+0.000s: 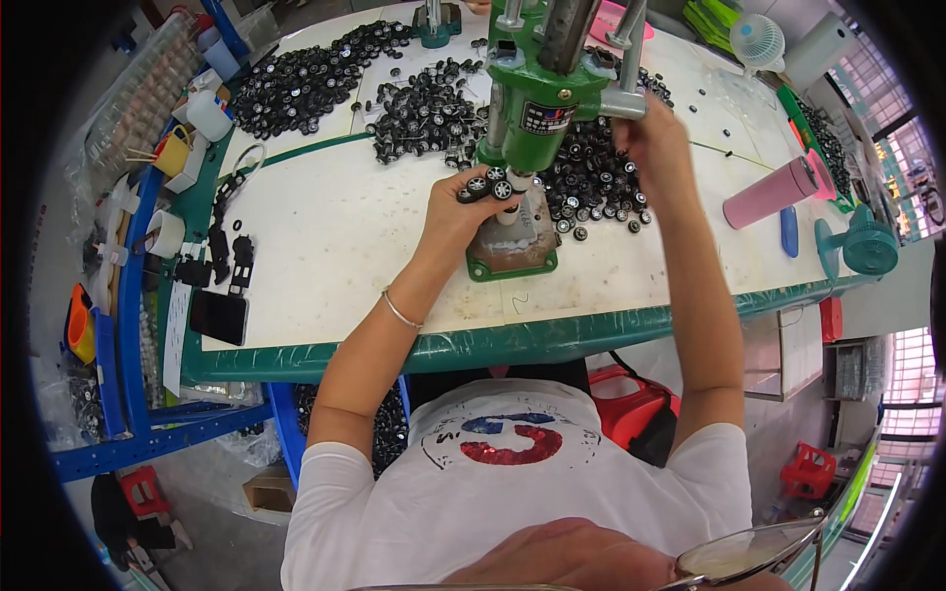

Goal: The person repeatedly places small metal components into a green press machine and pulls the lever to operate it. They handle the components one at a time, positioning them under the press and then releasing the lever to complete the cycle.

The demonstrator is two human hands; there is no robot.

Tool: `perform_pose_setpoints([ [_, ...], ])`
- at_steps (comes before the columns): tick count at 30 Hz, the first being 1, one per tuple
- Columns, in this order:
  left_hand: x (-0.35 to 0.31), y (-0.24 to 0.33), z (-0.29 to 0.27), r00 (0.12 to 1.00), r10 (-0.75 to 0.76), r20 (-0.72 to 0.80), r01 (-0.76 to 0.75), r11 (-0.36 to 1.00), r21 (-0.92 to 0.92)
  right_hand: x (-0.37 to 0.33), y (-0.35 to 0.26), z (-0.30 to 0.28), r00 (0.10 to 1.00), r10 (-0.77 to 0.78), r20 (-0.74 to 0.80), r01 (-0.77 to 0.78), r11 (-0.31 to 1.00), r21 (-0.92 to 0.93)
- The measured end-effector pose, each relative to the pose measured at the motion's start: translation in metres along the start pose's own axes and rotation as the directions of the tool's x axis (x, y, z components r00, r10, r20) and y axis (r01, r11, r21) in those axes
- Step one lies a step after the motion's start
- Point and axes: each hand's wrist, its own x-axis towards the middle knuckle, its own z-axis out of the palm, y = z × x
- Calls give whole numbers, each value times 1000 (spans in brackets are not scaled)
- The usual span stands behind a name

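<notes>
My left hand [455, 215] is closed around several small black toy wheels [478, 185] with silver spoked hubs. Its fingertips reach under the ram of a green hand press [532, 138], close to the light-coloured post above the press base [512, 241]. What exactly sits between ram and post is partly hidden by the fingers. On the press's right side, my right hand [650, 143] is curled at the metal lever hub [623, 104], slightly blurred. The fingers appear wrapped on the handle there, though the grip is partly hidden.
Heaps of black wheels [296, 89] cover the back, with wheels on axles [424, 108] behind the press and loose wheels [596, 177] at its right. A pink bottle [769, 194], a teal fan [867, 241] and a blue case [789, 231] stand right. A phone [219, 316] lies left.
</notes>
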Motion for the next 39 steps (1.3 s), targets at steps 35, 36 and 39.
perform_pose_setpoints([
  [35,5,-8,-9,986,161,38,-166,959,232,-11,-107,86,553,-822,-136,833,550,63],
  [36,4,-7,-8,985,166,39,-171,962,214,-17,-105,87,562,-799,-214,821,570,26],
  [39,4,-12,-5,982,186,27,-188,974,125,-19,-103,82,595,-770,-230,794,608,17],
])
